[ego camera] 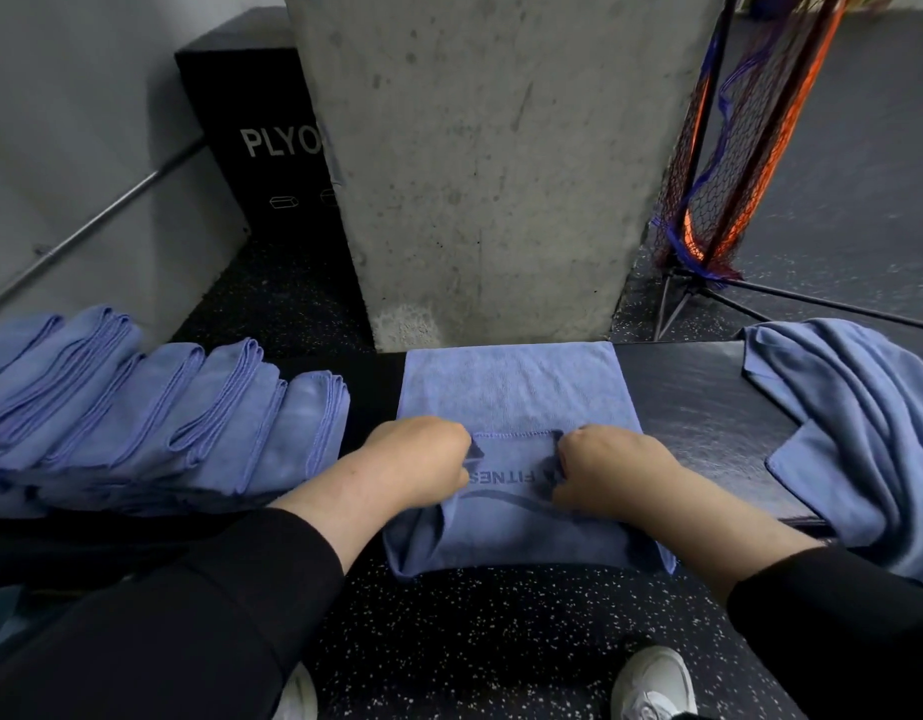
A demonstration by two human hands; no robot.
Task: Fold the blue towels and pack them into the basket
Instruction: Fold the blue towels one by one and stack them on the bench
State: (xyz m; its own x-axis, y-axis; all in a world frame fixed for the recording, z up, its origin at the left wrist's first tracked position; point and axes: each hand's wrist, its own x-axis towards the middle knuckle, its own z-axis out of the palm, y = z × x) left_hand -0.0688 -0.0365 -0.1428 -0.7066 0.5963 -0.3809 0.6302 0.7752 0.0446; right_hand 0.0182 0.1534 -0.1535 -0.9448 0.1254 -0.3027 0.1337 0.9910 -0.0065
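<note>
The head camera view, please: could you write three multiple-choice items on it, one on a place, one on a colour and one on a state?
1. Where are the folded towels?
A. left of the hands
B. right of the hands
C. on the floor

2. What colour is the net by the pillar?
A. green
B. white
C. orange and blue

3. What are the hands doing?
A. hanging idle
B. both gripping the towel
C. only one touches it

Answers: 1 A, the row lies at the left; 2 C, its mesh shows those colours; 3 B, left hand and right hand curl on the hem.
</note>
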